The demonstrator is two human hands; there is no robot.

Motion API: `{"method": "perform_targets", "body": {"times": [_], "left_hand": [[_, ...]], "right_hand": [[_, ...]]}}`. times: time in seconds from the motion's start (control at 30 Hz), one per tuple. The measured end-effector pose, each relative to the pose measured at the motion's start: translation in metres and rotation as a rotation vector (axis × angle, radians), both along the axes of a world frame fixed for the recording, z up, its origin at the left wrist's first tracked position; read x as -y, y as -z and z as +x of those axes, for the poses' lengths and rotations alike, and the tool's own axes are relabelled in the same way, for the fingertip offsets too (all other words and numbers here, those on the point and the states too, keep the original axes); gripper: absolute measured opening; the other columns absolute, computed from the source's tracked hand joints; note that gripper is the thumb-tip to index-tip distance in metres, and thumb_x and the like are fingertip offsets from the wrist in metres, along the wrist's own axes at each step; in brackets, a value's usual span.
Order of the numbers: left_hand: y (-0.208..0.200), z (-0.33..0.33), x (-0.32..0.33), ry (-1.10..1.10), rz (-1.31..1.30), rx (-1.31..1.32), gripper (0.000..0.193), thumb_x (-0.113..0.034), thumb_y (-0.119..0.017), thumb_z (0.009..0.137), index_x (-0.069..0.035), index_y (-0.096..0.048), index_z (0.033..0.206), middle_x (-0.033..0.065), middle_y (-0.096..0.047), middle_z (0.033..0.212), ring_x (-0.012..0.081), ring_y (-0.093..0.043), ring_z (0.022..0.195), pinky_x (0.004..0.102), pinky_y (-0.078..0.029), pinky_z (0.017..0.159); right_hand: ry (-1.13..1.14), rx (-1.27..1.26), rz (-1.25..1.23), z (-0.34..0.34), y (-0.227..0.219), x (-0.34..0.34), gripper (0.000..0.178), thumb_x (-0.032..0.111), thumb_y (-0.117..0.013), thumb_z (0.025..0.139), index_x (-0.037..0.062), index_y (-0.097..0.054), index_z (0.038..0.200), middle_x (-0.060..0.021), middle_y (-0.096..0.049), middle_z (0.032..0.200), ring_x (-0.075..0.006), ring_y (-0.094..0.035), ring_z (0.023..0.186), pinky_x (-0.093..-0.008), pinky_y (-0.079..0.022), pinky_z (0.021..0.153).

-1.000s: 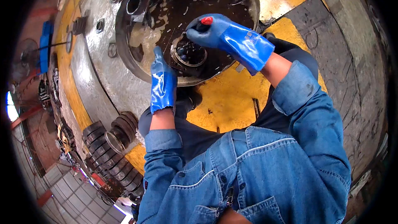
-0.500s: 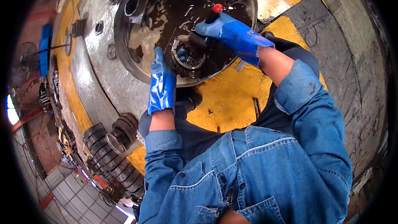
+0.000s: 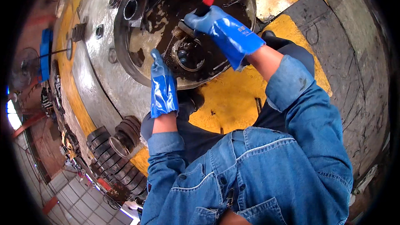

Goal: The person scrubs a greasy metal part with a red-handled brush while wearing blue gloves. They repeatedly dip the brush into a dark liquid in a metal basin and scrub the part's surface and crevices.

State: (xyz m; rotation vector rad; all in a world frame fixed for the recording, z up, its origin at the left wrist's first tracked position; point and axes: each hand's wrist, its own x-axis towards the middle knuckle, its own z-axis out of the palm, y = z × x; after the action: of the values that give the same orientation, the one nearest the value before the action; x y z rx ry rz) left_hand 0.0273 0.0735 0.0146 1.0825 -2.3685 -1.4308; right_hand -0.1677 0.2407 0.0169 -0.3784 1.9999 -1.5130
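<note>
A brush with a black handle and red end (image 3: 208, 1) is in my right hand (image 3: 203, 20), which wears a blue rubber glove and is closed around it. Its bristles (image 3: 186, 29) hang over the upper edge of a round, hollow metal part (image 3: 201, 63). Blue-grey round pieces (image 3: 182, 54) show inside that part. In a matching glove, my left hand (image 3: 160, 64) is beside the part's left side, with one digit pointing up. Its other fingers are hidden, so I cannot tell whether they grip the part. Both hands are over a round metal basin (image 3: 121, 46) holding dark, oily liquid.
Dark metal parts and a pipe-like piece (image 3: 131, 8) are heaped at the basin's far side. Small rings and nuts (image 3: 99, 30) lie on the metal floor plate to the left. A stack of dark ribbed rings (image 3: 110, 152) is at lower left. Yellow flooring (image 3: 221, 108) shows between my legs.
My right hand has moved left and slightly away from me with the brush, whose bristles now show over the part's far edge. The left hand has barely shifted.
</note>
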Motion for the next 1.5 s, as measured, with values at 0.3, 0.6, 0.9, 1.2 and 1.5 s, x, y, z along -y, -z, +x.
{"method": "perform_targets", "body": {"times": [0.3, 0.6, 0.9, 1.2, 1.5], "left_hand": [[0.01, -0.011, 0.002, -0.096, 0.148, -0.032, 0.053, -0.039, -0.054, 0.109, 0.006, -0.059, 0.137, 0.0181, -0.076, 0.109, 0.0295, -0.074, 0.09, 0.0416, -0.06, 0.076], [-0.001, -0.01, -0.003, -0.077, 0.557, -0.145, 0.055, -0.04, -0.049, 0.112, 0.007, -0.062, 0.136, 0.018, -0.075, 0.118, 0.0266, -0.074, 0.101, 0.0384, -0.063, 0.086], [0.015, -0.018, 0.031, -0.316, 0.865, -0.311, 0.057, -0.042, -0.043, 0.112, 0.005, -0.059, 0.14, 0.0243, -0.072, 0.123, 0.0364, -0.073, 0.105, 0.0493, -0.06, 0.093], [0.005, -0.012, 0.017, -0.32, 0.726, -0.358, 0.057, -0.042, -0.04, 0.113, 0.005, -0.057, 0.14, 0.0226, -0.072, 0.127, 0.034, -0.071, 0.113, 0.0452, -0.059, 0.102], [-0.016, -0.019, -0.021, -0.353, 0.759, -0.253, 0.061, -0.052, -0.048, 0.109, -0.003, -0.06, 0.144, 0.0154, -0.065, 0.142, 0.032, -0.062, 0.128, 0.0493, -0.05, 0.111]], "right_hand": [[-0.19, 0.131, -0.207, 0.02, 0.004, 0.005, 0.037, 0.038, -0.077, 0.089, 0.0052, -0.081, 0.105, -0.011, -0.078, 0.093, -0.0189, -0.07, 0.086, -0.0345, -0.055, 0.083], [0.122, 0.082, 0.212, -0.001, 0.01, -0.024, 0.049, 0.045, -0.069, 0.089, 0.0, -0.077, 0.106, -0.0222, -0.077, 0.096, -0.0326, -0.074, 0.092, -0.042, -0.055, 0.085], [0.028, 0.108, -0.405, 0.019, 0.014, -0.031, 0.027, 0.027, -0.066, 0.101, 0.0039, -0.079, 0.107, -0.0064, -0.075, 0.091, -0.0153, -0.065, 0.082, -0.0334, -0.051, 0.073], [0.088, 0.171, -0.042, 0.024, -0.027, -0.047, 0.044, 0.046, -0.068, 0.095, 0.0036, -0.078, 0.091, -0.0029, -0.067, 0.074, -0.014, -0.059, 0.071, -0.0309, -0.045, 0.066], [-0.132, 0.07, -0.251, 0.06, -0.052, -0.014, 0.047, 0.048, -0.065, 0.093, 0.0033, -0.076, 0.101, -0.0089, -0.071, 0.084, -0.0176, -0.063, 0.08, -0.0393, -0.052, 0.079]]}}
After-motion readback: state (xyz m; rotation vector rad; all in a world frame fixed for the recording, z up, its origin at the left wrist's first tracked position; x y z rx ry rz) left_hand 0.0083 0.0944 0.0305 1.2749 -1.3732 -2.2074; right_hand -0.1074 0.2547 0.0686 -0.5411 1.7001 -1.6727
